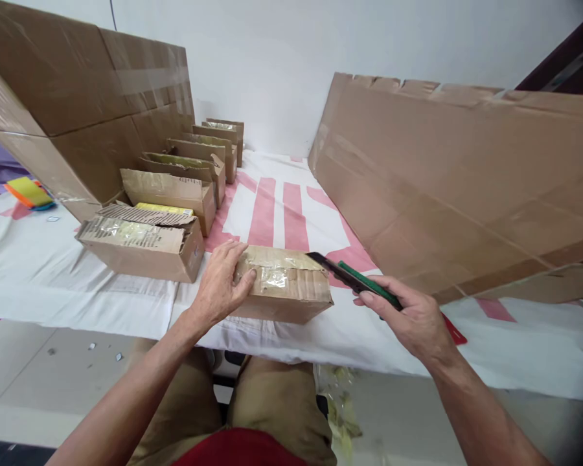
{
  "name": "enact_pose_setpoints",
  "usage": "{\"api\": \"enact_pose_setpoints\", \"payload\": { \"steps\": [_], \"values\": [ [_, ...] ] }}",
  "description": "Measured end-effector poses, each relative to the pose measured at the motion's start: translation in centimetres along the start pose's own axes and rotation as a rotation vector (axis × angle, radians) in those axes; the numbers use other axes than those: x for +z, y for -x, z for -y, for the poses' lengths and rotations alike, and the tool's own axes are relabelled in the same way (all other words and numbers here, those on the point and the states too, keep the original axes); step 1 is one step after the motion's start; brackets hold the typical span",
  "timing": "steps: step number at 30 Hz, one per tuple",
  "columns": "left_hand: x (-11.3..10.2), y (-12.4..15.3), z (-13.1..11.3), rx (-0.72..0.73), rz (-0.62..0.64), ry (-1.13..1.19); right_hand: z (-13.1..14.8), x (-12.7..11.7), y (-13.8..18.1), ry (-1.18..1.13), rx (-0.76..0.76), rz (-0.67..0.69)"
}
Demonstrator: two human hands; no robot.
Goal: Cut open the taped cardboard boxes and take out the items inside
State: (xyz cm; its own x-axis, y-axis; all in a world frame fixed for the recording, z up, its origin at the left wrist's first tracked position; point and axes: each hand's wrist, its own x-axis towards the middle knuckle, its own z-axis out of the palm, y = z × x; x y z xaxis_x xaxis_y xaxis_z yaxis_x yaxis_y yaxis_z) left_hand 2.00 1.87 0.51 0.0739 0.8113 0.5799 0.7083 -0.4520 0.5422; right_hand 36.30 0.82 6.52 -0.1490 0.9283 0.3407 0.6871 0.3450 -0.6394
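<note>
A small cardboard box point(282, 309) with clear tape across its top rests at the table's front edge. My left hand point(223, 275) grips its left end, thumb on the top face and fingers reaching over the far side. In my right hand point(412, 314) is a green and black utility knife point(364, 279), its dark blade pointing left. The blade tip appears just above the box's far right corner; whether it touches the cardboard I cannot tell. Left of my left hand stands another small box point(140, 255), its torn top flap partly raised over something yellow.
Several opened small boxes point(168, 194) line up toward the wall on the left, beside stacked large cartons point(92, 149). A big cardboard sheet point(457, 181) leans along the right. White cloth point(29, 291) with pink stripes covers the table. A red object point(454, 330) lies behind my right wrist.
</note>
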Motion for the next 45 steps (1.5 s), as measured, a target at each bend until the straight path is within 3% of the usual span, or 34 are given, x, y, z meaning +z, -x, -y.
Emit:
{"api": "enact_pose_setpoints", "payload": {
  "steps": [7,16,25,39,45],
  "values": [
    [0.1,0.5,0.3,-0.059,-0.028,0.102,4.0,2.0,-3.6,0.149,-0.303,0.152],
    [0.6,0.7,0.4,-0.049,-0.049,0.141,5.4,3.2,-5.2,0.259,-0.530,0.218],
    [0.4,0.8,0.4,-0.025,-0.049,0.144,5.7,3.9,-5.2,0.604,-0.739,0.181],
    [0.5,0.7,0.5,-0.024,-0.011,0.084,5.5,1.8,-5.2,0.864,-0.791,0.333],
    [0.5,0.7,0.6,-0.009,-0.031,0.089,3.0,0.2,-5.2,0.819,-0.736,0.277]
  ]
}}
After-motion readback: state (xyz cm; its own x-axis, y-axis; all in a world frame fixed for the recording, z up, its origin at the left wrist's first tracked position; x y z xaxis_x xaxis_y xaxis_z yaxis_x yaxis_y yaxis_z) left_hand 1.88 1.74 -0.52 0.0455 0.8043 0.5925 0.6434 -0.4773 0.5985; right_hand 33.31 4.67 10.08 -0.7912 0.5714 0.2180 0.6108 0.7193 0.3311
